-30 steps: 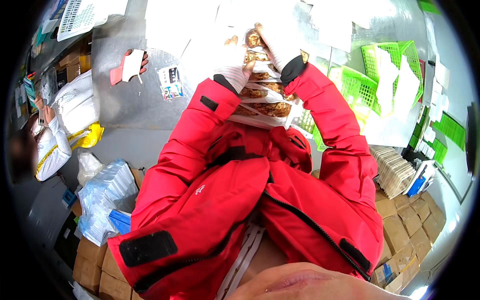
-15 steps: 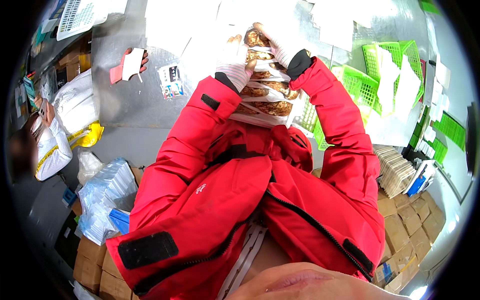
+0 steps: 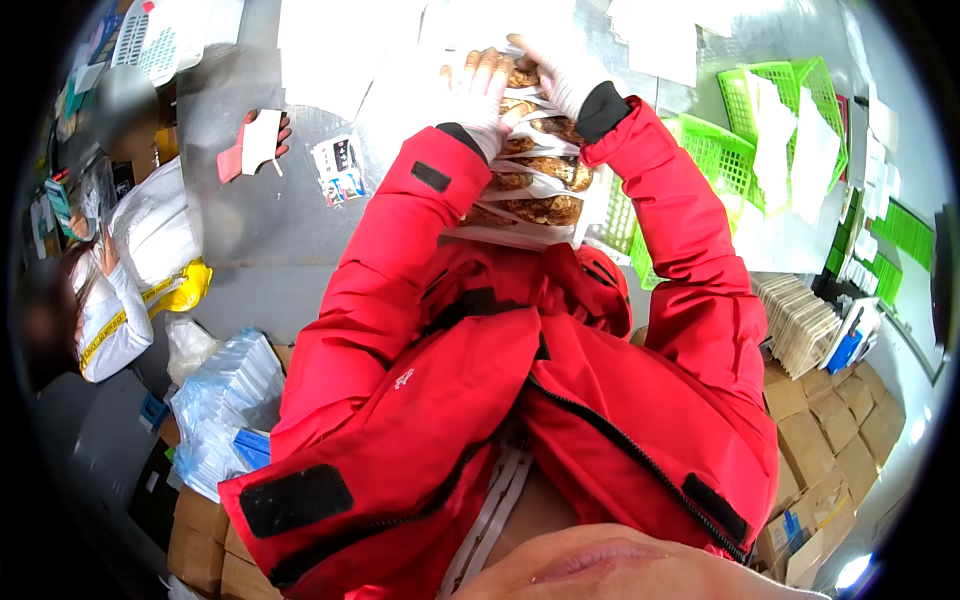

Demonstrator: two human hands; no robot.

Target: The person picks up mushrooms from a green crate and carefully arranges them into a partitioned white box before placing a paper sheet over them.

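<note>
In front of my body a white box [image 3: 520, 238] holds brown, mottled pieces that look like mushrooms [image 3: 545, 210], in rows parted by white strips. My left hand [image 3: 482, 92], in a pale striped fingerless glove, lies along the left side of the far rows. Its fingers are stretched out, and the thumb reaches over the pieces. On the far right side is my right hand [image 3: 558, 75], gloved alike, with a finger extended past the far end and the thumb apart from it. Both hands touch or nearly touch the far mushrooms; glare blurs the exact contact.
Green plastic baskets [image 3: 712, 158] with white sheets stand to the right. On the metal table to the left lie a red-and-dark glove [image 3: 232, 160] with a white card and a printed packet [image 3: 340, 170]. Another person's white sleeve [image 3: 112, 325] shows at far left. Cardboard boxes [image 3: 835, 430] are stacked below right.
My left hand has shifted slightly farther away and its fingers have spread over the far rows. The right hand has moved only a little. The person at left has shifted.
</note>
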